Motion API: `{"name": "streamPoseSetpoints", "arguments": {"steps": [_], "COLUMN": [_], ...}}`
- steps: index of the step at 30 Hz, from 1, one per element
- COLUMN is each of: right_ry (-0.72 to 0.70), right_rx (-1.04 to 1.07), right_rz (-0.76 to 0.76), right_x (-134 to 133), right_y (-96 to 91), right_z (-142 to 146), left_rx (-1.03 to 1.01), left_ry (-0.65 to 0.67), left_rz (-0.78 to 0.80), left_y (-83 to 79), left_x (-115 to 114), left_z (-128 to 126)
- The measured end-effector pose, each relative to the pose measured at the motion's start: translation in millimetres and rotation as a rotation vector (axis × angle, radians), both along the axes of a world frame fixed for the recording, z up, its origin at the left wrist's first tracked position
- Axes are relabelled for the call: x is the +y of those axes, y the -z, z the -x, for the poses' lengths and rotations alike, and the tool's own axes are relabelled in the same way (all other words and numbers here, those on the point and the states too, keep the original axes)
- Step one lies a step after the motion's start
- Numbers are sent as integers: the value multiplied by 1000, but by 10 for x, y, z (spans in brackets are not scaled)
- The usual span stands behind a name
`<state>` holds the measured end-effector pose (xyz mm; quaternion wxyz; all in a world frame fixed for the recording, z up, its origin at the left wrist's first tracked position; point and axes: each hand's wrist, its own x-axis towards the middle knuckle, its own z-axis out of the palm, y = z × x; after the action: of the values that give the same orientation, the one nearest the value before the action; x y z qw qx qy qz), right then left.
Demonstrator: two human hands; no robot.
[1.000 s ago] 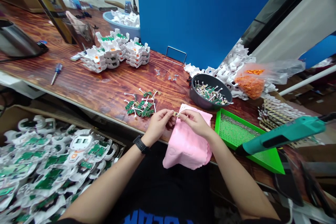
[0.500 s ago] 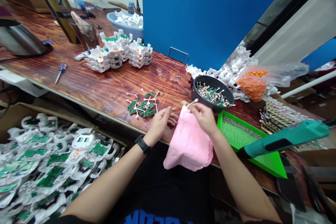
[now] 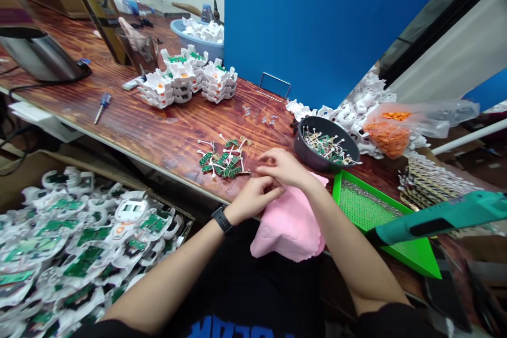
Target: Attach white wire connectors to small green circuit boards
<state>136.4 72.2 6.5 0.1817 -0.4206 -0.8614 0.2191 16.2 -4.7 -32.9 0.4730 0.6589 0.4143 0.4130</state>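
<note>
Right hand [image 3: 282, 166] had moved left from its position half a second earlier, when it pinched a wired board over the upper edge of the cloth [image 3: 287, 229]. At this moment it was located beyond the left hand [image 3: 255, 196], its fingertips directed left toward the boards [image 3: 224, 162]. Its fingers were bent and moderately parted, the tips unclosed. The board pinched earlier could no longer be identified.

Left hand position had also changed: it was shifted toward the cloth, and its fingers, extended half a second earlier, were curled inward beneath the right hand. Its palm side was hidden; whether it held anything could not be determined, nor whether the two hands touched. The left forearm, fitted with a watch [image 3: 222, 220], entered from the lower left, and the right forearm crossed the right side of the cloth, angled up and left.

The boards remained in a loose pile on the table [image 3: 166, 129], just left of the right fingertips. Further boards were contained in the pan [image 3: 307, 154], beyond the right wrist. The tray [image 3: 422, 259] stayed right of the right forearm, with the teal tool [image 3: 447, 217] extending above it.
</note>
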Motion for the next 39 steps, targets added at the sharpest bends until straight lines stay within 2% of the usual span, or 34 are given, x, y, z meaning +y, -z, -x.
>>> {"name": "streamPoseSetpoints", "arguments": {"steps": [1, 3, 5, 7, 10, 13, 16, 19, 21, 24, 27, 30, 32, 34, 37, 39], "right_ry": [-111, -194, -174, -145, -81, 52, 138, 154, 183, 245, 332, 304, 186, 94, 100, 158], "right_rx": [14, 47, 74, 103, 164, 151, -18, -276, -388, -460, -332, 31, 253, 382, 459, 503], "right_rz": [120, 303, 391, 392, 245, 15, -274, -566, -684, -743, -738, -660, -555, -452, -293, -114], "right_x": [27, 93, 142, 149, 93, 21, -41, -110, -156, -190, -197, -259, -348, -449, -552, -573], "right_y": [62, 175, 248, 256, 161, 49, 23, 68, 103, 127, 110, 82, 80, 101, 165, 212], "right_z": [77, 186, 232, 209, 46, -201, -394, -457, -451, -449, -493, -531, -529, -512, -487, -473], "left_rx": [12, 19, 2, -23, -76, -169, -254, -299, -317, -324, -298, -318, -389, -454, -491, -496], "left_ry": [1, 20, 40, 38, -4, -89, -166, -222, -241, -248, -225, -184, -171, -144, -99, -107], "left_rz": [3, 22, 53, 82, 115, 143, 205, 257, 274, 262, 222, 240, 265, 275, 271, 263], "left_y": [0, -11, -29, -43, -34, 10, 60, 97, 117, 139, 133, 102, 81, 73, 91, 110], "left_x": [-2, -10, -23, -33, -28, 10, 64, 103, 112, 102, 85, 81, 89, 99, 108, 108], "left_z": [-4, -6, 0, 9, 12, -13, -56, -95, -107, -105, -92, -80, -68, -50, -16, -1]}}
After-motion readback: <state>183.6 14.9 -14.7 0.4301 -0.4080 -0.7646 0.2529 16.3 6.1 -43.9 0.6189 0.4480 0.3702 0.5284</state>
